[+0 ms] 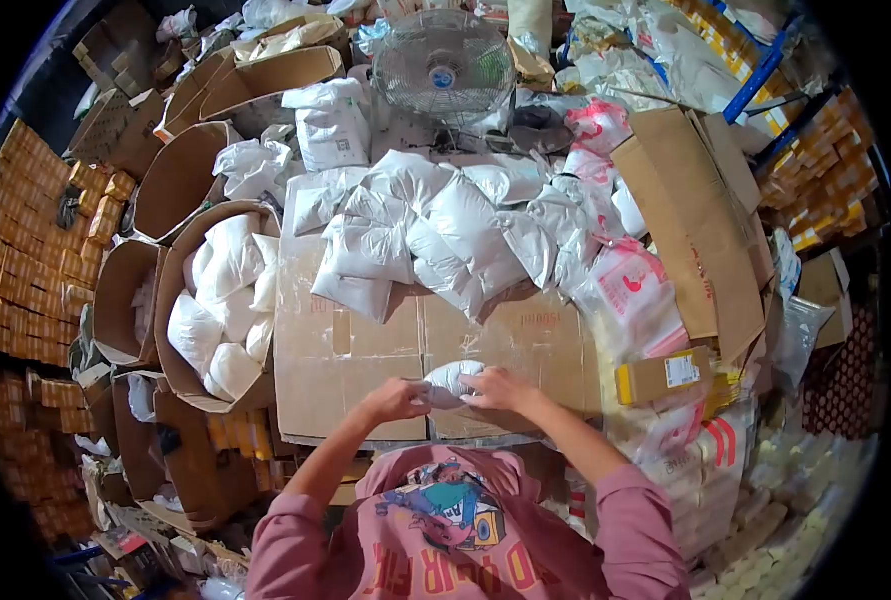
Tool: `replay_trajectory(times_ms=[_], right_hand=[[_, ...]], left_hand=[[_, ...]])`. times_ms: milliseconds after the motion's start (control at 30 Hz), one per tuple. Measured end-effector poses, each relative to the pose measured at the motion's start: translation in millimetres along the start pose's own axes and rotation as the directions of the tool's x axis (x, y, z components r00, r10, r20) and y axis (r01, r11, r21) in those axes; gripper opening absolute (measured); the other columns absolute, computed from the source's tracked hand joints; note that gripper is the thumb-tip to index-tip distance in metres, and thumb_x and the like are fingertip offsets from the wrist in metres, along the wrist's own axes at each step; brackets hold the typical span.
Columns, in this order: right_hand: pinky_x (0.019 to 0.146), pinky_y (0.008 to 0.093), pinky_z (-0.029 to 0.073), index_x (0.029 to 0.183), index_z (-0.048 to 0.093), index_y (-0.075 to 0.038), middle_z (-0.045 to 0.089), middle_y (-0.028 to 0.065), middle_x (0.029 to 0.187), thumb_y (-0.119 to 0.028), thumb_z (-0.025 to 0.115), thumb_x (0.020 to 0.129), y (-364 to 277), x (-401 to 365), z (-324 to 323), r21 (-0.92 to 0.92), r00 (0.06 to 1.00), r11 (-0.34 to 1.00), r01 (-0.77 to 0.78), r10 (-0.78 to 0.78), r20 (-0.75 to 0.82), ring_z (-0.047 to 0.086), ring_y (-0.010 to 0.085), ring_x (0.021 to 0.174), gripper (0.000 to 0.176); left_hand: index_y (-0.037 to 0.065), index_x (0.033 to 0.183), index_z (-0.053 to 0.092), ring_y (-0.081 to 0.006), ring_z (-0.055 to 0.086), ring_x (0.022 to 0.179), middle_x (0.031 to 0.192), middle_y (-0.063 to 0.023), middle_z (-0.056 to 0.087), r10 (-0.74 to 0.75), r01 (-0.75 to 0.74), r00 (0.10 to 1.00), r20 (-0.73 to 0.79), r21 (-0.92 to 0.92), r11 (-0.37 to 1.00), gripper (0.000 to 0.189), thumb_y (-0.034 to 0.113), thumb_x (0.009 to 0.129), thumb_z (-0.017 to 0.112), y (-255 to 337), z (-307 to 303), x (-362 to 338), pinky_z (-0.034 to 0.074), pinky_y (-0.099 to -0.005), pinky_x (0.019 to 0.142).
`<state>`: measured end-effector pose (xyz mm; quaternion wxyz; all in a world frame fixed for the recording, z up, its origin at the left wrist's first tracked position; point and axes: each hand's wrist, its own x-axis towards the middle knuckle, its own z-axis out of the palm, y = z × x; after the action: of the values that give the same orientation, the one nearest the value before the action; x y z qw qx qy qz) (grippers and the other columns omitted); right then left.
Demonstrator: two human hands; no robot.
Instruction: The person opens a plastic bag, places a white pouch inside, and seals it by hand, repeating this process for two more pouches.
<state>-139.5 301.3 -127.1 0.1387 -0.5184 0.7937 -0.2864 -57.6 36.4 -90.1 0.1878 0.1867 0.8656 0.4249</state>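
Note:
A small, plump white plastic bag (453, 385) is held between my two hands near the front edge of the cardboard-covered table. My left hand (402, 398) pinches its left end, with the fingers closed. At its upper right side, my right hand (500, 388) grips the plastic between thumb and fingers. What fills the bag cannot be seen. Beyond my hands lies a heap of filled white bags (456, 230), larger than the one I hold. The flattened cardboard (351, 375) lies under my hands as the work surface.
An open cardboard box (171, 290) with several filled white bags stands at the left. A fan (443, 68) stands at the back. At the right are pink-printed plastic bags (628, 295), a yellow-taped carton (663, 376) and a tall cardboard sheet (671, 220).

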Motion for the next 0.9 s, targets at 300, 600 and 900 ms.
replay_trajectory(times_ms=[300, 600, 900], right_hand=[[0.073, 0.0553, 0.048, 0.112, 0.043, -0.007, 0.062, 0.0296, 0.086, 0.001, 0.059, 0.073, -44, -61, 116, 0.195, 0.555, 0.559, -0.806, 0.828, -0.078, 0.061, 0.0474, 0.086, 0.043], [0.072, 0.0511, 0.048, 0.104, 0.051, -0.004, 0.064, 0.028, 0.085, 0.001, 0.059, 0.072, -22, -42, 104, 0.435, 0.198, 0.284, -0.855, 0.952, -0.234, 0.062, 0.0454, 0.085, 0.034], [0.077, 0.0469, 0.048, 0.097, 0.062, -0.002, 0.063, 0.022, 0.093, 0.001, 0.052, 0.071, -27, -38, 109, 0.344, 0.668, 0.705, -0.62, 0.705, -0.24, 0.059, 0.0428, 0.091, 0.029]], left_hand=[[0.011, 0.095, 0.064, -0.0377, 0.063, 0.07, 0.079, -0.0179, 0.063, 0.003, -0.016, 0.986, 0.17, 0.076, 0.997, 0.02, 0.027, 0.087, 0.056, -41, 137, -18, 0.052, -0.0465, 0.063], [0.004, 0.074, 0.063, -0.0364, 0.063, 0.068, 0.072, -0.0179, 0.063, -0.103, 0.104, 0.995, -0.013, 0.109, 0.989, 0.023, 0.022, 0.085, 0.055, -3, 122, -7, 0.052, -0.0452, 0.062], [0.005, 0.085, 0.066, -0.0336, 0.067, 0.078, 0.086, -0.0156, 0.065, -0.237, 0.13, 0.936, 0.259, 0.37, 0.92, 0.014, 0.013, 0.082, 0.054, -24, 122, -29, 0.055, -0.0435, 0.063]])
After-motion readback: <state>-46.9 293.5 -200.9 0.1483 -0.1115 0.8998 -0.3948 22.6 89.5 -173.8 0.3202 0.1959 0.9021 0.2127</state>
